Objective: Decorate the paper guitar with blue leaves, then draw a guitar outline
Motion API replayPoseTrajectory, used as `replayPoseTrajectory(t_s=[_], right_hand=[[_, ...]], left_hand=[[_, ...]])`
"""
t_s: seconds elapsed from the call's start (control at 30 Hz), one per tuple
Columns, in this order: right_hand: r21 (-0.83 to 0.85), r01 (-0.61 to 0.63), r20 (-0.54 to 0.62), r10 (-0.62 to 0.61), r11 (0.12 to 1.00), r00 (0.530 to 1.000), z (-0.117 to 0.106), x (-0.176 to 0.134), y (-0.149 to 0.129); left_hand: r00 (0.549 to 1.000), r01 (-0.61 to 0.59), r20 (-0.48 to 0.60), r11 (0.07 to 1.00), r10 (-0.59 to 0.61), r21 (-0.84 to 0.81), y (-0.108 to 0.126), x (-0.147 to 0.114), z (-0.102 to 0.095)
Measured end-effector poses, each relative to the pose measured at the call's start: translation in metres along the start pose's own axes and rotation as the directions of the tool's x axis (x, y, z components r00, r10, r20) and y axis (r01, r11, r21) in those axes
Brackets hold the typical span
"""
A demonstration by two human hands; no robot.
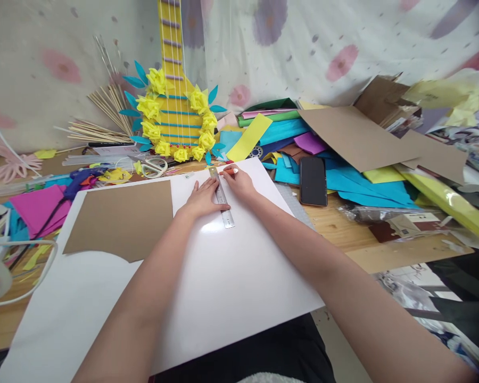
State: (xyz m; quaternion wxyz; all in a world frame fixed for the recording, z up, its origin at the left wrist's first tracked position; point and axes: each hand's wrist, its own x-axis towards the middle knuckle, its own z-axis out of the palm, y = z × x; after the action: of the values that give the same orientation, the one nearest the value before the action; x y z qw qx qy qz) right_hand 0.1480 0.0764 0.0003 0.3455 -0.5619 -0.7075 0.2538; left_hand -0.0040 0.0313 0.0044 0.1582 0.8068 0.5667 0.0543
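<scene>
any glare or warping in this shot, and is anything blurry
Head view: a bright glare patch sits on the white sheet just below the ruler, by the left hand; the right hand stays sharp; wide-lens warping bends the edges, and the yellow paper at far right is smeared and soft.

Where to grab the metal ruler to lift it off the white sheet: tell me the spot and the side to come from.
Take the ruler at its near end, the free part that sticks out below the left hand. Come from the right long edge: it lies flat on the white sheet, thin, so a pinch grip across its narrow width suits it. The far end is crowded by the right hand holding a pen.
</scene>
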Motion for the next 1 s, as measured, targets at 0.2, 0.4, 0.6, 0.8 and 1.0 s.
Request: replayPoseTrajectory(t_s=[0.2, 0.4, 0.6, 0.8, 1.0], right_hand=[[-0.034, -0.012, 0.046, 0.013, 0.999, 0.999, -0.012, -0.013, -0.001], [-0.041, 0.007, 0.075, -0.004, 0.999, 0.997, -0.021, -0.029, -0.002], [-0.002, 0.033, 0.123, -0.033, 0.999, 0.992, -0.028, -0.045, 0.005], [0.042, 0.046, 0.138, -0.052, 0.998, 0.989, -0.034, -0.059, 0.011], [0.091, 0.007, 0.156, -0.021, 0.996, 0.987, -0.041, -0.070, 0.010]], left_hand=[[1.000, 0.002, -0.011, 1.000, -0.002, 0.004, -0.002, 0.001, 0.002], [1.000, 0.013, 0.001, 1.000, -0.013, 0.004, -0.003, 0.001, 0.003], [1.000, 0.008, 0.000, 1.000, -0.008, 0.012, -0.004, 0.001, 0.004], [1.000, -0.007, -0.010, 1.000, 0.007, 0.003, -0.005, 0.001, 0.004], [1.000, -0.011, -0.015, 1.000, 0.011, 0.003, -0.006, 0.002, 0.005]])
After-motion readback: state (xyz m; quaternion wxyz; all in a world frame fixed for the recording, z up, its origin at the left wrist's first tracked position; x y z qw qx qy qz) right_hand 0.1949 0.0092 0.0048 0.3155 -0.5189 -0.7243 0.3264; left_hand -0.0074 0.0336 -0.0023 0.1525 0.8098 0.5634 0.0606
